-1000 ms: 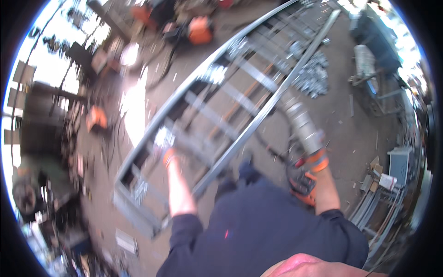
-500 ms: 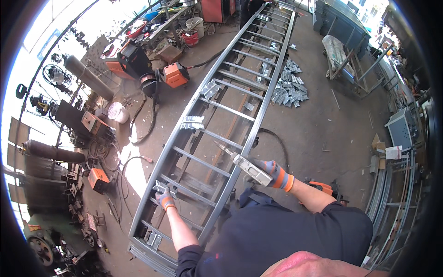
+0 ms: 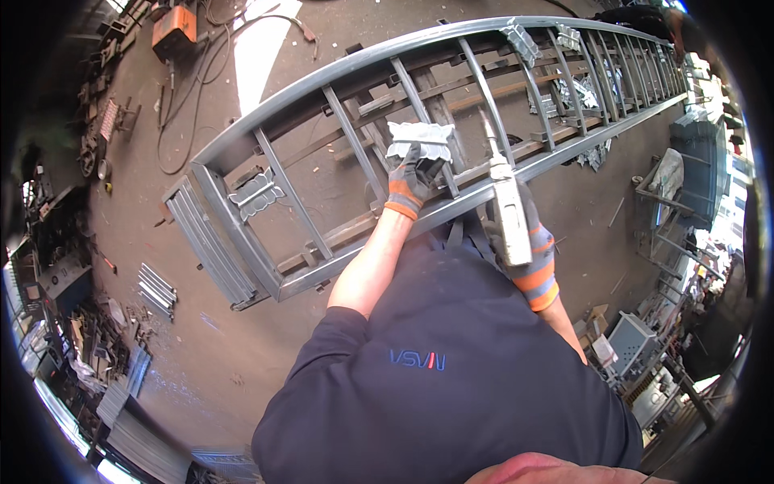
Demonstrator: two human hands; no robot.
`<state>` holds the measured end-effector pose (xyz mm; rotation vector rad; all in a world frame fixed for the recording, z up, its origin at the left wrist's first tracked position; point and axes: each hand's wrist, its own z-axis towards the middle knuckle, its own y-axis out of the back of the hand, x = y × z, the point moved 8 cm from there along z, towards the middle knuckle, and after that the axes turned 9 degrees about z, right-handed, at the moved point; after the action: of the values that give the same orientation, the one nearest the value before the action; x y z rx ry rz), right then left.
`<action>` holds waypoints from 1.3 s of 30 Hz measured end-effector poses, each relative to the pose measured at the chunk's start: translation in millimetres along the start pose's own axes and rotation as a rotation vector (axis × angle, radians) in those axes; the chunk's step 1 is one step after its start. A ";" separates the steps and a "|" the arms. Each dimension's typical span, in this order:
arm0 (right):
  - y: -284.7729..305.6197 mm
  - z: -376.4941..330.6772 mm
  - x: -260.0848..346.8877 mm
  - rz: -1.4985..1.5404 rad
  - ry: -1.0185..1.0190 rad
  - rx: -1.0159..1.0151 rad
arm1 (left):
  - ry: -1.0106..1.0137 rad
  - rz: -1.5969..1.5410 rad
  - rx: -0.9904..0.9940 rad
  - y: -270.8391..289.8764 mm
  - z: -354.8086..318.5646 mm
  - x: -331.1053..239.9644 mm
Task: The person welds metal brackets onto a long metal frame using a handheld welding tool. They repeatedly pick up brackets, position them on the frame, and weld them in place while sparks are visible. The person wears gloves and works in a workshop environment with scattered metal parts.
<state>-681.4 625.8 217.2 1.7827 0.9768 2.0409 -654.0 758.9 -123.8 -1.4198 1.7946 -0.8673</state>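
Observation:
My left hand (image 3: 408, 187), in a grey and orange glove, is closed on a shiny wavy-edged metal plate (image 3: 419, 141) above the ladder-like metal frame (image 3: 310, 81). In a matching glove, my right hand (image 3: 538, 254) grips a handheld tool with a long pale body and a thin pointed tip (image 3: 509, 206). The tool points away from me, over the frame's near rail. A similar wavy plate (image 3: 256, 195) lies at the frame's left end, between the end bar and a rung. Two more sit along the far rail, one being this plate (image 3: 521, 43).
An orange machine (image 3: 174, 34) with cables stands on the floor at the far left. Metal strips (image 3: 156, 290) lie on the floor to the left. A cart (image 3: 667, 181) stands at the right, near a grey metal cabinet (image 3: 629, 345).
My view has swung toward the frame's left end. My left hand has lifted the wavy plate from near the far rail and brought it closer; my right hand has drawn the tool nearer my body.

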 end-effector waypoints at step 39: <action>-144.4 50.0 -80.1 -0.129 -0.217 0.297 | -0.104 -0.063 -0.272 34.5 34.9 -11.1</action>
<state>-650.1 700.6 64.8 1.9757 1.3418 1.6529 -641.1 773.0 -170.3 -1.6677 1.8492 -0.5839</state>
